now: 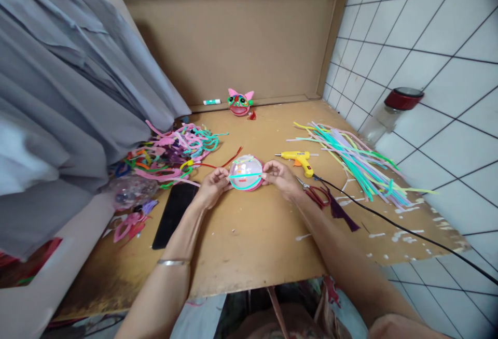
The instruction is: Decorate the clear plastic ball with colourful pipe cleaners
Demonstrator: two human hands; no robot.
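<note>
A person's left hand and right hand pinch opposite edges of a turquoise-banded clear round piece between them; red-handled scissors lie beside the right wrist, a yellow glue gun just beyond, a pink-eared animal head farther ahead.

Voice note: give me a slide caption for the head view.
Left hand and right hand hold a round piece by its edges; glue gun and scissors lie rightward.

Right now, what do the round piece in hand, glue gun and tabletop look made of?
Round piece: likely clear plastic, glossy; see-through with highlights.
Glue gun: probably molded plastic, smooth; solid yellow body.
Tabletop: perhaps coated wood or board, worn; tan surface, pale patches.
</note>
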